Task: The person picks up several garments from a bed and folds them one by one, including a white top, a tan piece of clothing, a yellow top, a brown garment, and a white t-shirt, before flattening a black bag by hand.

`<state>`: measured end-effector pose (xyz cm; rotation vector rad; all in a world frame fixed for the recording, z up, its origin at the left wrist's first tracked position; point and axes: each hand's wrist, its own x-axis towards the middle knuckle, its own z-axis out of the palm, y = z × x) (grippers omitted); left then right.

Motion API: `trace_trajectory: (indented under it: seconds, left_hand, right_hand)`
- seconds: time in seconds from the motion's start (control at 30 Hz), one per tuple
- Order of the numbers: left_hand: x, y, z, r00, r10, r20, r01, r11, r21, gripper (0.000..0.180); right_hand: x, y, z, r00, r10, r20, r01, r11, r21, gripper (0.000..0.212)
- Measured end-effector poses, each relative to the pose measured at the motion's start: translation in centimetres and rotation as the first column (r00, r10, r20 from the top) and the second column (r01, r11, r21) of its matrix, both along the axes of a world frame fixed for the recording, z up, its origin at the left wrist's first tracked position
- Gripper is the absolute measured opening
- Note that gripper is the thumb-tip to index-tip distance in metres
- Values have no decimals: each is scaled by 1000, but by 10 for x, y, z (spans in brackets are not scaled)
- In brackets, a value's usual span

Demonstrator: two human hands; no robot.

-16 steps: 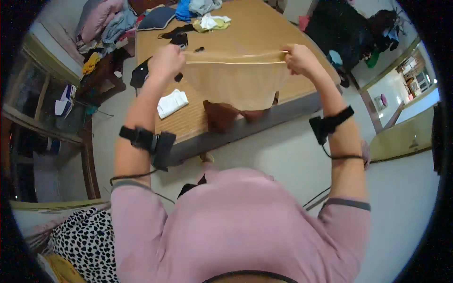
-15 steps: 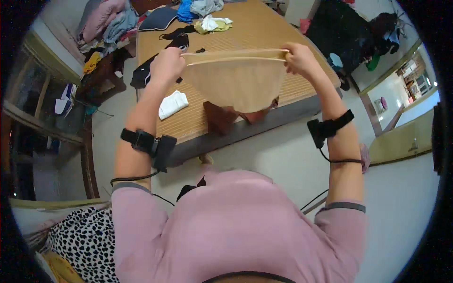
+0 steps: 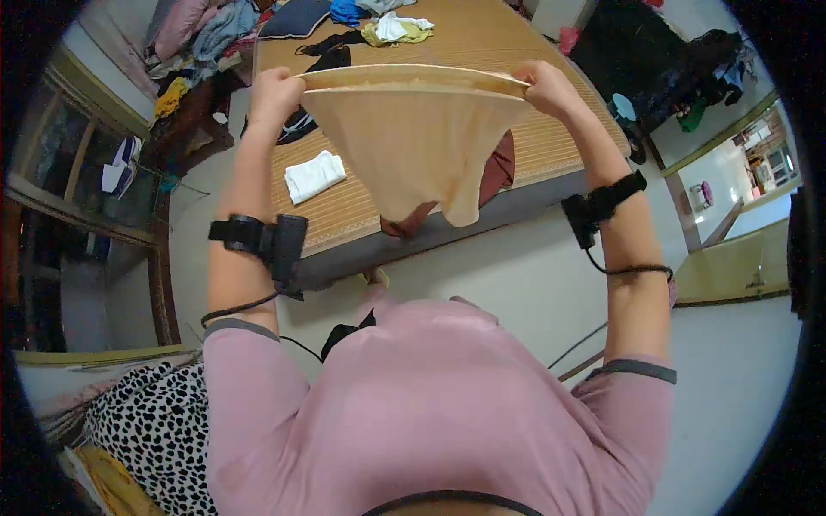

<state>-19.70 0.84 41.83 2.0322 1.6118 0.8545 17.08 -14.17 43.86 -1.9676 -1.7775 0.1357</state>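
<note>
A pair of beige underpants (image 3: 404, 142) hangs stretched wide between my two hands, above the near edge of the bed. My left hand (image 3: 274, 105) is closed on one end of the waistband, and my right hand (image 3: 548, 86) grips the other end. The waist opening faces up, with the lower edges hanging free. Behind the beige cloth lies a brown garment (image 3: 499, 165), partly covered from view, at the bed's edge. To the left, below my left hand, rests a folded white cloth (image 3: 315, 177).
The bed (image 3: 482, 43) has a woven tan mat. On it are black clothing (image 3: 331, 58), a yellow-green and white garment pile (image 3: 397, 31) and a dark pillow (image 3: 294, 19). A spotted black-and-white cloth (image 3: 155, 421) is at lower left. A doorway stands at the right.
Both hands have moved slightly up and farther apart, the left one outward most. The underpants' waistband is pulled wider, and the cloth's lower part now shows two leg parts.
</note>
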Motion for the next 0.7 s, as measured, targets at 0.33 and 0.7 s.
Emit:
trace_trajectory:
  seconds: [0.33,0.7]
  left_hand:
    - [-13,-2,-13,901,-322,290,431,737,-521,18]
    - [-24,38,-33,688,-423,590,726,398,-561,26]
  right_hand:
    - [-9,13,-15,699,83,-710,-431,841,-326,31]
    - [-28,33,-23,739,78,-669,-484,751,-448,43]
